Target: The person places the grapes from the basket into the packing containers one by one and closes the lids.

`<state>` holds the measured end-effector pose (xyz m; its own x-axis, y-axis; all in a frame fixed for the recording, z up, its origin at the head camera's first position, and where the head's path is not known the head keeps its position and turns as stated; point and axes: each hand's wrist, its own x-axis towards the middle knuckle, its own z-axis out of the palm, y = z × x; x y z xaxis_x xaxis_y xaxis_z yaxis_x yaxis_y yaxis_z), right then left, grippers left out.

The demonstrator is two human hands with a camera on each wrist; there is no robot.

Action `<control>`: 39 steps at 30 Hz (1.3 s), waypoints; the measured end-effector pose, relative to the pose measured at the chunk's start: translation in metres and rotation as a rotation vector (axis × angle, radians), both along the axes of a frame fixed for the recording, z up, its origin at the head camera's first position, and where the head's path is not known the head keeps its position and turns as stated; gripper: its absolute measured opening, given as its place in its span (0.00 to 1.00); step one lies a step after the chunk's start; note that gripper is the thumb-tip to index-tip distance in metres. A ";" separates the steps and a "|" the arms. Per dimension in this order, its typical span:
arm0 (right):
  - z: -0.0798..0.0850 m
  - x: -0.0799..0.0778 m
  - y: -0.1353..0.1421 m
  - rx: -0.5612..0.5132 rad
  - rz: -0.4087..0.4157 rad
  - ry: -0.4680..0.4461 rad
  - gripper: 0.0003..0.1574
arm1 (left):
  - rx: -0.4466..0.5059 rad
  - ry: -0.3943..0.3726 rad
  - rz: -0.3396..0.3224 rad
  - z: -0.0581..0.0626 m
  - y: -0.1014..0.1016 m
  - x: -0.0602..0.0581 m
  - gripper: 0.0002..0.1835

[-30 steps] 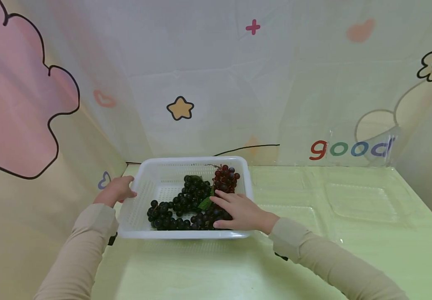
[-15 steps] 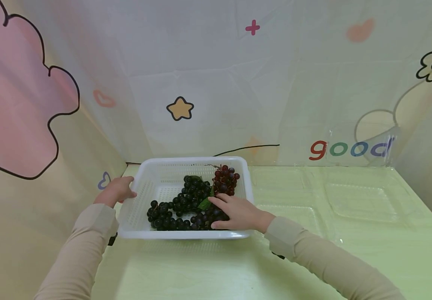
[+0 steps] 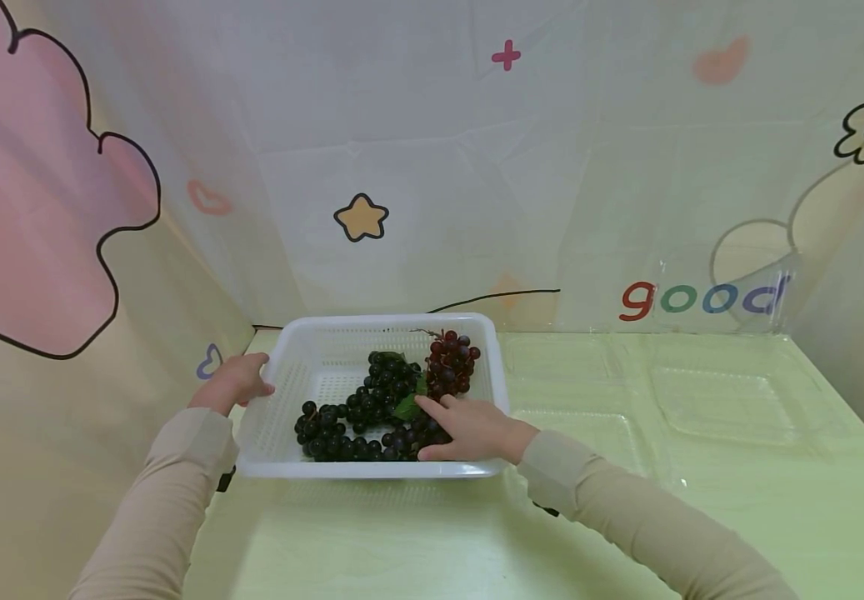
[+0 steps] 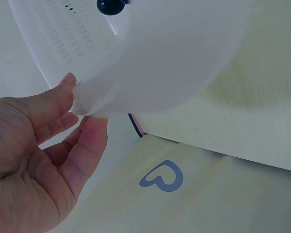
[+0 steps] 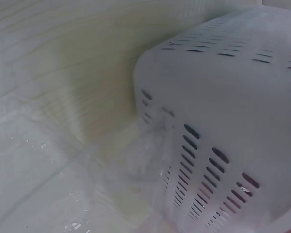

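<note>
A white plastic basket (image 3: 372, 469) with slotted walls stands on the table, holding several bunches of grapes. My left hand (image 4: 43, 145) pinches its left rim between thumb and fingers. My right hand (image 3: 472, 432) reaches over the right side, resting on a bunch of dark purple grapes (image 3: 407, 440). Its thumb and index finger are extended and apart; the other fingers are mostly hidden. By the index fingertip lies a green leaf (image 3: 407, 407). Black grapes (image 3: 379, 387) fill the middle and left front, and a red bunch (image 3: 450, 362) lies at the back right.
Clear plastic trays (image 3: 724, 404) lie on the pale green table (image 3: 446, 542) to the right of the basket. A printed curtain (image 3: 432, 167) closes off the back and sides. In the right wrist view the slotted basket wall (image 5: 208, 92) blocks the grapes.
My right hand has shifted a little left and lower over the dark grapes, uncovering more of the red bunch. The left hand and the basket have stayed put.
</note>
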<state>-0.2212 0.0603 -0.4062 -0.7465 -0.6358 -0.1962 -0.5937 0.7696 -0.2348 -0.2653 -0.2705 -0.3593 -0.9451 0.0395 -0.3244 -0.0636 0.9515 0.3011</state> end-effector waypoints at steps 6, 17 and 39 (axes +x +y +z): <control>-0.004 -0.003 -0.004 0.039 -0.011 -0.030 0.50 | -0.003 -0.006 0.001 0.000 0.000 0.000 0.33; -0.010 -0.006 -0.012 0.056 -0.061 -0.099 0.52 | 0.000 -0.007 -0.014 -0.007 -0.009 -0.008 0.36; -0.018 -0.013 -0.019 0.077 -0.149 -0.174 0.52 | 0.000 -0.020 0.004 0.004 0.001 0.002 0.33</control>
